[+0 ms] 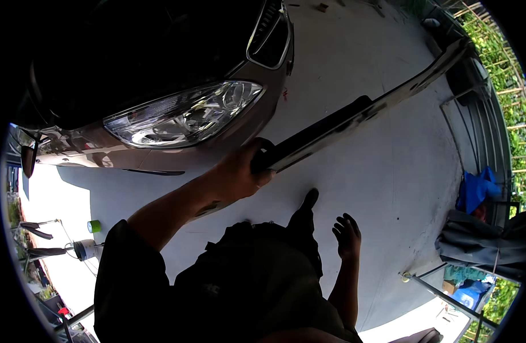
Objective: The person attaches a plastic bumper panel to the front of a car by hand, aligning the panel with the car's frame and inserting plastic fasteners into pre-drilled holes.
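Note:
My left hand [245, 171] grips the near end of a long dark strip or panel [354, 114] with a glossy edge, held diagonally out toward the upper right. The exact kind of piece is unclear. Beside that hand, a brownish-grey car front [228, 154] with a clear headlight [183, 111] fills the upper left; whether the piece touches it is unclear. My right hand [346, 234] hangs lower right over the pale floor, fingers apart and holding nothing.
A metal frame [431, 288] with a dark grey cloth [474, 240] and blue bags [471, 188] lines the right. At left lie a green round object [94, 226] and a white bucket [85, 250] near stands. My foot [308, 200] rests below the piece.

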